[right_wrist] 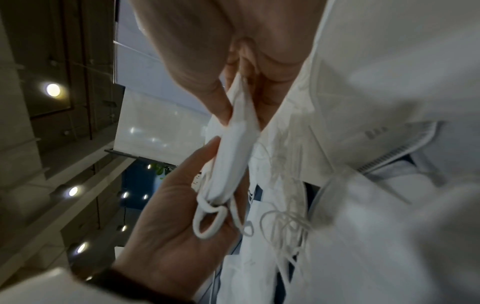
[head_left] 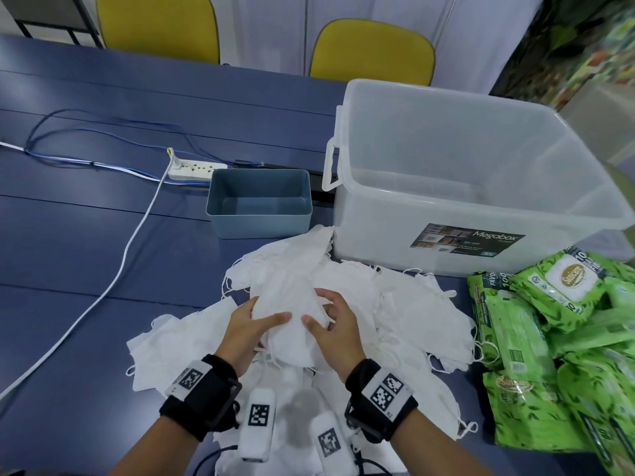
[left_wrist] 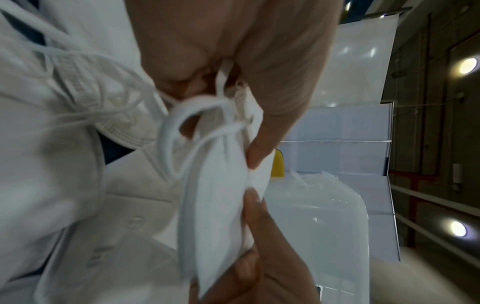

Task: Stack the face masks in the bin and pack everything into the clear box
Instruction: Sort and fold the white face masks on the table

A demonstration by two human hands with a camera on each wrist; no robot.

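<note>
Dark blue counter [head_left: 86, 235], two yellow chairs [head_left: 372, 49] pushed in at its far edge, white partition behind. A white power strip [head_left: 197, 169] and its cables lie at the far left, well apart from the work.

My left hand [head_left: 249, 329] and right hand [head_left: 335, 329] both grip one small sheaf of white folded fabric face masks [head_left: 287, 304], thumbs on top, fingers curled under, raised just above the loose pile of white masks [head_left: 412, 304] spread across the counter before me. Wrist views show the sheaf edge-on, several layers thick, ear loops dangling from its end. I judge the two-sided hold is there to square the edges, so the sheaf goes in as a stack.

The small blue-grey rectangular plastic bin [head_left: 260, 202] stands beyond the pile, holding nothing I can see, its near wall just touched by the pile's far masks. The large clear plastic storage box [head_left: 481, 166] stands just to its right, open-topped, also with nothing visible inside. Green wet-wipe packs [head_left: 549, 338] are heaped at my right, beside the pile.

Room: the path forward to the bin is open above the pile. Bin mouth looks only somewhat wider than a mask, so I should lower the sheaf flat. Risk: trailing loops may snag pile masks.
</note>
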